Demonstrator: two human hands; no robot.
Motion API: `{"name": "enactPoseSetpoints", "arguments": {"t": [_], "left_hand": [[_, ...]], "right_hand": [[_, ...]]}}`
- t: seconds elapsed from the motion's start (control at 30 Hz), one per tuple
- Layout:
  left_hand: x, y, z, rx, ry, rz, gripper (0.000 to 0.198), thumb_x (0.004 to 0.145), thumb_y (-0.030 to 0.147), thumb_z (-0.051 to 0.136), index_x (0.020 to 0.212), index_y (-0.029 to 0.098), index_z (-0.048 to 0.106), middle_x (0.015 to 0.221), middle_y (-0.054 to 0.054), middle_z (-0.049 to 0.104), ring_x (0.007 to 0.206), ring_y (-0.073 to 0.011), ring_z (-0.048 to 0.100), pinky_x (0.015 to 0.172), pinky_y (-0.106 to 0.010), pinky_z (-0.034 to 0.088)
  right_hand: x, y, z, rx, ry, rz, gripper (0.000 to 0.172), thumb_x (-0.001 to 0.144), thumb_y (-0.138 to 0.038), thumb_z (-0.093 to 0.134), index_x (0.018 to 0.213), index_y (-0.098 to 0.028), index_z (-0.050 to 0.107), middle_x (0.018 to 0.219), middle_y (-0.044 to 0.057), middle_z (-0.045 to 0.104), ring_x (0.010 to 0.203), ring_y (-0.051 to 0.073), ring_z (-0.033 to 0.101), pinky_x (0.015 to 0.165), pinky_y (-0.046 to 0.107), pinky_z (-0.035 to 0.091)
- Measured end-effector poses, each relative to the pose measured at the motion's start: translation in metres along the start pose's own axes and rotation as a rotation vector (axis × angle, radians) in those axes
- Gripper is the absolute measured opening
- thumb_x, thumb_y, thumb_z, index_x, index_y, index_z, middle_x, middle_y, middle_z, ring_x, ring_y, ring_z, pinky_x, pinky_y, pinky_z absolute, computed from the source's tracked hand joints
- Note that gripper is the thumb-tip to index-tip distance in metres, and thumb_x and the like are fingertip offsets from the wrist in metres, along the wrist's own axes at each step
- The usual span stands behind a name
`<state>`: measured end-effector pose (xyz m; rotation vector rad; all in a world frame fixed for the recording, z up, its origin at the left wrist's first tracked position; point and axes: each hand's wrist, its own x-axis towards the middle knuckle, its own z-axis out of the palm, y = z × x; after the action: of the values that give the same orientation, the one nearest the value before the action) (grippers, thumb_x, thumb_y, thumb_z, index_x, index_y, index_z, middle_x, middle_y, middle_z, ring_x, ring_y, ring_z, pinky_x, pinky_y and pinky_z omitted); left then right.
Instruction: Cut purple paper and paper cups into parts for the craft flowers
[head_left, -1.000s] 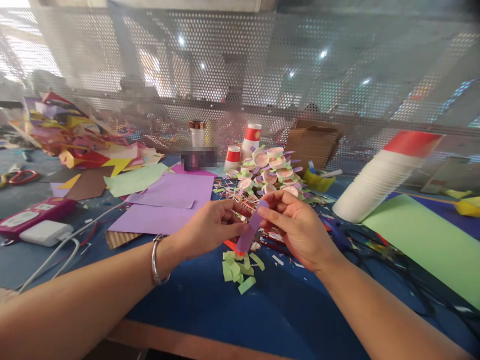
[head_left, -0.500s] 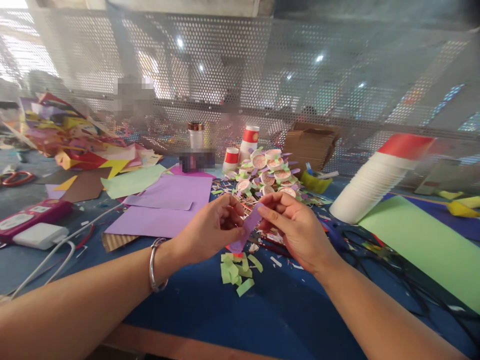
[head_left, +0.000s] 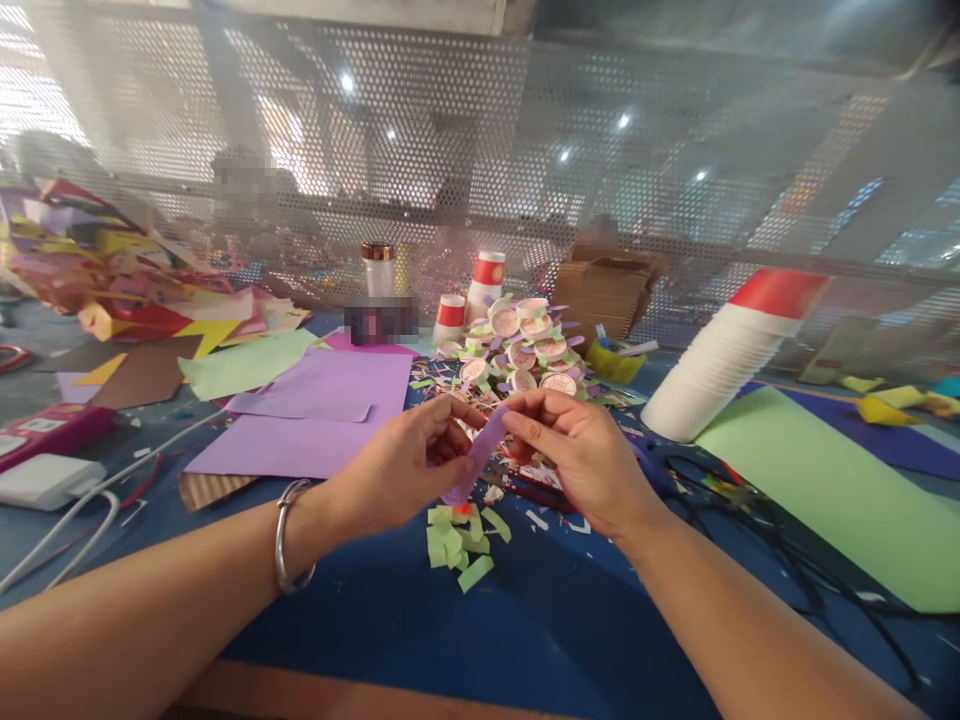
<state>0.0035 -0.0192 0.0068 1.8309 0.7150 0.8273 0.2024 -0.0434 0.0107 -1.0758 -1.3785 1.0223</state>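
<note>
Now both halves of my grip are together on one purple strip [head_left: 486,440]: my right hand [head_left: 592,465] pinches its upper end between thumb and finger, while my left hand [head_left: 401,460] has its thumb against the lower part. Compared with a second ago, the strip shows narrower and more bowed toward me; whether I am turning or bending it, I can't tell. Neither hand has let go, so I judge the work is still at handling this single piece, held up above the table [head_left: 555,620] and joined to nothing that I can see. Just below my grip lie loose green paper pieces [head_left: 457,545]. Beyond it is a heap of round, white-rimmed pieces [head_left: 523,355] with paper tabs. Purple sheets [head_left: 292,445] lie to its left, and a leaning stack of cups [head_left: 709,370] stands off to its right.
</note>
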Motion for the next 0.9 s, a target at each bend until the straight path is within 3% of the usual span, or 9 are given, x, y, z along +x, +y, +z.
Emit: {"name": "enactPoseSetpoints", "arguments": {"t": [0.17,0.27,0.4,0.53,0.7,0.9], "left_hand": [[-0.001,0.006,-0.001,0.108,-0.037,-0.002,0.01,0.084,0.016,0.056,0.087,0.017,0.065,0.069,0.002,0.064,0.062,-0.0105,0.057,0.06,-0.023,0.044],[-0.001,0.003,-0.002,0.176,0.012,-0.019,0.018,0.089,0.03,0.058,0.08,0.017,0.067,0.069,0.0,0.065,0.061,-0.0108,0.054,0.057,-0.023,0.04],[0.001,-0.002,-0.004,0.07,0.024,-0.06,0.019,0.088,0.032,0.061,0.078,0.017,0.065,0.068,-0.001,0.066,0.062,-0.0114,0.055,0.06,-0.024,0.042],[0.002,0.0,-0.007,-0.09,0.116,-0.094,0.016,0.084,0.029,0.065,0.076,0.016,0.064,0.067,0.0,0.062,0.062,-0.0107,0.055,0.062,-0.024,0.044],[0.005,0.002,-0.008,-0.333,0.208,-0.154,0.016,0.084,0.026,0.065,0.072,0.017,0.058,0.06,0.002,0.059,0.055,-0.0095,0.053,0.058,-0.024,0.042],[0.009,-0.003,-0.013,-0.442,0.34,-0.16,0.019,0.077,0.027,0.073,0.072,0.017,0.059,0.065,0.004,0.055,0.06,-0.0074,0.05,0.055,-0.021,0.038]], "right_hand": [[0.0,0.002,0.0,-0.028,-0.012,-0.019,0.015,0.082,-0.035,0.076,0.089,-0.021,0.073,0.077,0.0,0.068,0.063,0.012,0.061,0.061,0.027,0.052],[0.0,0.001,0.002,-0.049,-0.028,-0.023,0.015,0.083,-0.035,0.075,0.089,-0.021,0.073,0.076,0.0,0.068,0.062,0.012,0.061,0.06,0.027,0.051],[0.0,-0.001,-0.001,-0.144,-0.033,-0.047,0.016,0.086,-0.038,0.071,0.092,-0.022,0.072,0.069,-0.001,0.066,0.061,0.013,0.06,0.061,0.028,0.05],[0.001,-0.003,-0.009,-0.447,-0.067,-0.103,0.018,0.089,-0.041,0.066,0.09,-0.024,0.071,0.076,0.001,0.069,0.061,0.015,0.06,0.056,0.03,0.045],[0.002,0.001,-0.02,-1.013,-0.3,-0.115,0.013,0.087,-0.031,0.066,0.077,-0.023,0.068,0.07,0.002,0.066,0.06,0.017,0.058,0.053,0.029,0.038],[0.0,0.008,-0.024,-1.112,-0.392,-0.115,0.011,0.078,-0.02,0.068,0.07,-0.022,0.062,0.076,0.004,0.062,0.064,0.017,0.055,0.056,0.029,0.036]]}}
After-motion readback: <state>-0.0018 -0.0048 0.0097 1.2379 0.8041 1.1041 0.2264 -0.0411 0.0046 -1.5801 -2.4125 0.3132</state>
